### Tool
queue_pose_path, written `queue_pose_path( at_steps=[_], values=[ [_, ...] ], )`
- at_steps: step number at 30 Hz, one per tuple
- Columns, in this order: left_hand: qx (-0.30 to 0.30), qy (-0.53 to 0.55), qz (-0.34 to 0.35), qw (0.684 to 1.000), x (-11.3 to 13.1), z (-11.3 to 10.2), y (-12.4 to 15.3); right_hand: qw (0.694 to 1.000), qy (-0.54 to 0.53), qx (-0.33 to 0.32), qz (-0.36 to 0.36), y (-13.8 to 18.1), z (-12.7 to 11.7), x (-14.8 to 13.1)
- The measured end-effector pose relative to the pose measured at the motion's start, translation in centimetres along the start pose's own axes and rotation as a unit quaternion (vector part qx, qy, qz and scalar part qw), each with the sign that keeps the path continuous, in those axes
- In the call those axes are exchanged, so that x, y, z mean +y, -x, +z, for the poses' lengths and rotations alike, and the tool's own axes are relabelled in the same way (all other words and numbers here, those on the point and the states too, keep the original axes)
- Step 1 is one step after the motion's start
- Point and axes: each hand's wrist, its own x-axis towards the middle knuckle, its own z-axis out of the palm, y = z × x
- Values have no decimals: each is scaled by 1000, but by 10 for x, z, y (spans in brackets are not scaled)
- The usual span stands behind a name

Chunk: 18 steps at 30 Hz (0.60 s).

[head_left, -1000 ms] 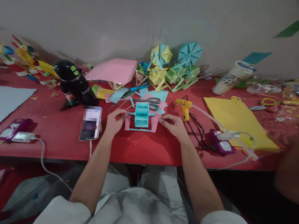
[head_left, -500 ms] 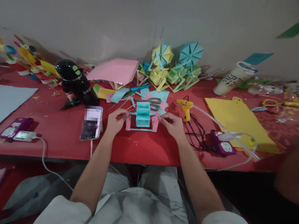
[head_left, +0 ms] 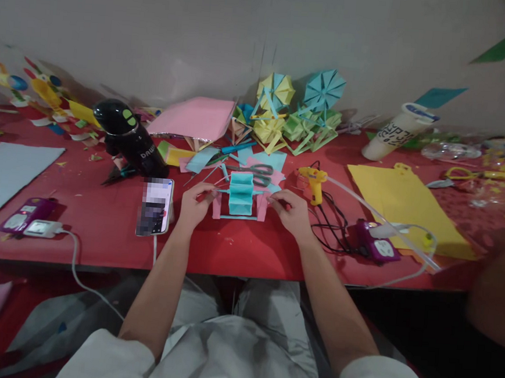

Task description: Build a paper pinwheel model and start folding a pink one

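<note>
The left hand [head_left: 195, 205] pinches the left end of a small paper model [head_left: 240, 194] between thumb and fingers, and the right hand [head_left: 293, 212] does the same at its right end. The model is at the middle of the table [head_left: 247, 257], toward the near side: a turquoise block of sharp pleats on a thin blue rod, between two flat pink uprights, with a second rod joining them low on the near side. Smooth red table runs from this lower rod to the straight near edge, with a few pale scraps on it. Just beyond the model, scissors [head_left: 263, 169] lie among loose paper pieces, limiting room on the far side. Left of the left hand is a flat, glossy phone [head_left: 157, 208]; right of the right hand, a yellow plastic glue gun [head_left: 315, 185] and looping black cables [head_left: 334, 230].
</note>
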Motion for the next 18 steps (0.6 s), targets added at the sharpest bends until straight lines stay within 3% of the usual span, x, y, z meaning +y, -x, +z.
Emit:
queue_pose_path(
  at_steps=[9,18],
  values=[
    [-1,-5,-11,1000,1,-1,0,1000,-13,-3,2,0,0,-1],
    [0,-3,-12,1000,3,-1,-1,994,-66,-18,81,-3,-2,4]
  ],
)
